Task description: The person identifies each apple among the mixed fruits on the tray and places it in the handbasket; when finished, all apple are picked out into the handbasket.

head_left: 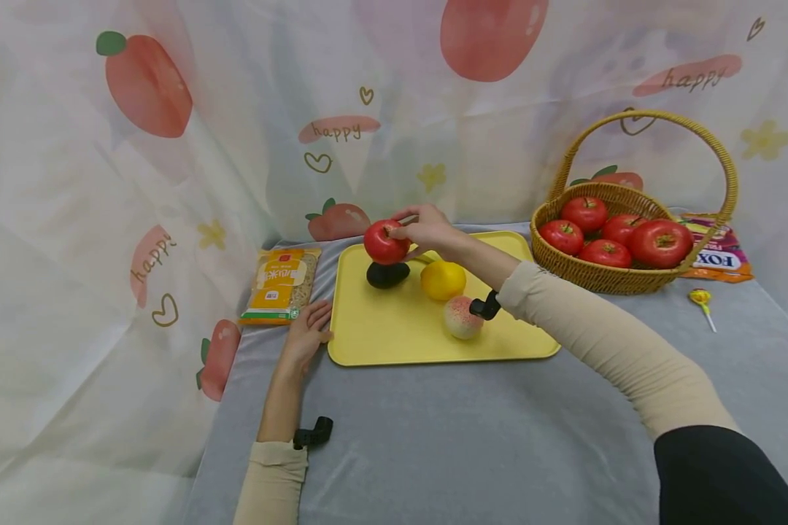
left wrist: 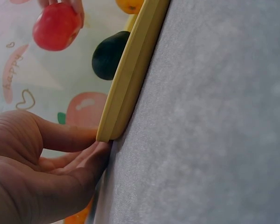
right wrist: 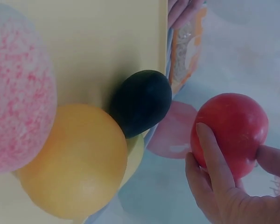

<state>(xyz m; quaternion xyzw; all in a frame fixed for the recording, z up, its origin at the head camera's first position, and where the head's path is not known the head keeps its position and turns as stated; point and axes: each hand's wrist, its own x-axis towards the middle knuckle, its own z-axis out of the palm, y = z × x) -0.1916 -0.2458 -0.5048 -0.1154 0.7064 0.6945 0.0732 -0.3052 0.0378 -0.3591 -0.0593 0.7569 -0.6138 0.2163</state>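
Note:
In the head view my right hand (head_left: 427,232) grips a red apple (head_left: 385,242) above the far left part of a yellow tray (head_left: 381,339). The right wrist view shows fingers and thumb spread around this apple (right wrist: 233,133). Just beneath it lies a dark avocado (head_left: 387,275). A yellow round fruit (head_left: 443,281) and a pink speckled peach (head_left: 461,318) sit farther right on the tray, with part of a banana (head_left: 427,257) behind the yellow fruit. My left hand (head_left: 307,335) touches the tray's left edge, its thumb and fingertips against the rim (left wrist: 113,116).
A wicker basket (head_left: 591,278) with several apples stands at the back right. Behind it is a FOX candy bag (head_left: 722,251), and a lollipop (head_left: 700,297) lies in front. A bag of grain (head_left: 279,284) leans left of the tray. A printed curtain (head_left: 249,87) hangs behind the grey cloth.

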